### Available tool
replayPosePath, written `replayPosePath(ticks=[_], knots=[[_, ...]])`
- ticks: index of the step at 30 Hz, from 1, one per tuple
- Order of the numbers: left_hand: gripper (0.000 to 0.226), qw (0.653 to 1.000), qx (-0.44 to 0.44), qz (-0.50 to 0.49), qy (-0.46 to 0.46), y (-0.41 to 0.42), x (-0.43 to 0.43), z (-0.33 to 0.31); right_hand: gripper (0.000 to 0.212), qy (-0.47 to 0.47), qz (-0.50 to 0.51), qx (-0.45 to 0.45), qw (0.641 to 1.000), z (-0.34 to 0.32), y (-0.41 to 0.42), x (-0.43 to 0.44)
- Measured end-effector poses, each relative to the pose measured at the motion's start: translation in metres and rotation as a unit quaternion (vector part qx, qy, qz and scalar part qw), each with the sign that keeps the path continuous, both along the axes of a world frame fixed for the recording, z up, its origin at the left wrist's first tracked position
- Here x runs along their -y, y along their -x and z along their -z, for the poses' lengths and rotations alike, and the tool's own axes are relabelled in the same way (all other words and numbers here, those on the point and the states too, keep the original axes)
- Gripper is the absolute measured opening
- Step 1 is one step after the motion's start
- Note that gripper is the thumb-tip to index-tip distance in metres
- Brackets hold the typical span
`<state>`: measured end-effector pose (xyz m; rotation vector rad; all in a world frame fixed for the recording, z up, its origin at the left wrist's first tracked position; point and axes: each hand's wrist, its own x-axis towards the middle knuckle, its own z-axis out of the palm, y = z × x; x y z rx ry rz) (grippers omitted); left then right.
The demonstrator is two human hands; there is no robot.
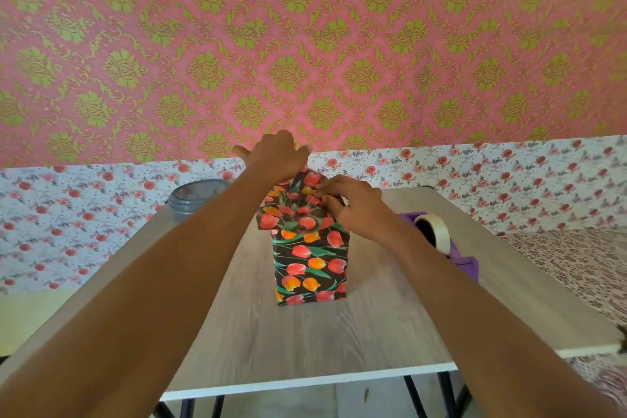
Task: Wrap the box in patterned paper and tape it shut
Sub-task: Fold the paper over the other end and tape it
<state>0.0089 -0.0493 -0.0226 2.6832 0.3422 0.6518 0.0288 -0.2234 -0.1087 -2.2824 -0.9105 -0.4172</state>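
Pink damask wall (305, 44), wooden table (271, 332)

A home room: pink damask wallpaper (305, 44), floral border (509, 180), wooden table (305, 332).

Bright, soft, even daylight; only faint shadows lie on the table (237, 332). The patterned paper (310, 261) at centre is sharp, while the far left hand (276, 154) is slightly blurred. The wallpaper (203, 44) bows and smears toward the left and right borders.

A wood-grain counter (305, 332) with a white front edge stands on dark legs (414, 397). A grey lidded container (190, 202) sits at its far left corner. Behind is pink wallpaper (305, 44) with green damask, above a rose-print band (84, 214). Patterned fabric (576, 265) lies beyond the right edge.
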Motion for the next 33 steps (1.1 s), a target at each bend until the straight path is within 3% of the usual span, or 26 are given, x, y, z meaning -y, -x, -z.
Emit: replayPosePath(ticks=[4,8,11,17,20,22,25,28,33], knots=[[0.038,0.998,-0.050,-0.006,0.036,-0.019,0.001,-0.009,0.044,-0.030,0.005,0.002,1.000,0.006,0.001,0.001],[0.041,0.981,0.031,0.019,0.190,-0.036,-0.007,-0.008,0.060,-0.028,0.016,-0.010,0.999,0.009,0.000,0.001],[0.063,0.944,0.073,0.009,0.321,-0.036,-0.009,0.001,0.064,-0.019,0.010,-0.014,1.000,0.008,0.000,0.004],[0.013,0.886,0.169,0.035,0.431,-0.031,-0.023,0.014,0.069,0.012,0.006,-0.017,1.000,0.004,0.005,0.006],[0.008,0.913,0.249,0.040,0.322,-0.021,-0.027,0.007,0.065,0.019,-0.001,-0.021,1.000,0.004,0.005,0.005],[0.004,0.928,0.239,0.142,0.247,-0.007,-0.025,0.000,0.067,0.008,-0.004,-0.033,0.999,0.006,0.004,0.007],[0.005,0.942,0.066,0.314,0.098,0.022,-0.012,-0.001,0.068,-0.002,-0.038,-0.046,0.998,0.015,0.003,0.010],[0.016,0.950,-0.041,0.297,-0.090,0.031,-0.009,0.021,0.066,-0.028,-0.055,-0.052,0.997,0.021,0.008,0.013],[0.043,0.956,-0.040,0.289,-0.038,0.053,-0.016,0.049,0.059,-0.023,-0.054,-0.084,0.995,0.021,0.015,0.017]])
